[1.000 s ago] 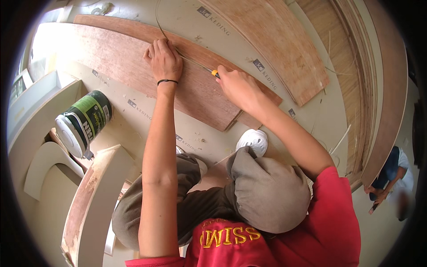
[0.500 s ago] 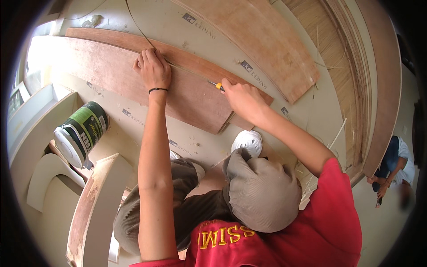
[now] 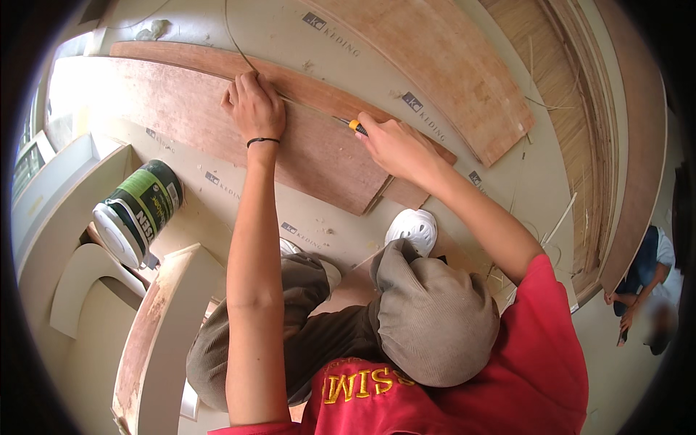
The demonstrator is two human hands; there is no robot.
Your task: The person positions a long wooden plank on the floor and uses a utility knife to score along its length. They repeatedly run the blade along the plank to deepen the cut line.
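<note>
A long, curved reddish-brown plywood panel [image 3: 326,158] lies on the floor before me, another reddish board [image 3: 319,93] showing along its far edge. My left hand [image 3: 255,109] rests on that far edge with bent fingers closed on a thin strip [image 3: 233,32], which rises in a curve above them. Right of it, my right hand [image 3: 399,148] grips a utility knife [image 3: 357,127] with a yellow and black handle. The knife points left along the panel's far edge; exactly where its tip touches is too small to tell.
Another curved board [image 3: 442,72] lies beyond, beside stacked curved panels [image 3: 605,167] and loose thin strips. At left a green and white bucket [image 3: 141,210] lies tilted among white curved frames [image 3: 167,319]. A person [image 3: 645,283] is at the far right.
My right hand has slid the knife a little left along the panel's edge, closer to my left hand. The left hand keeps its place on the panel. The whole view has shifted slightly.
</note>
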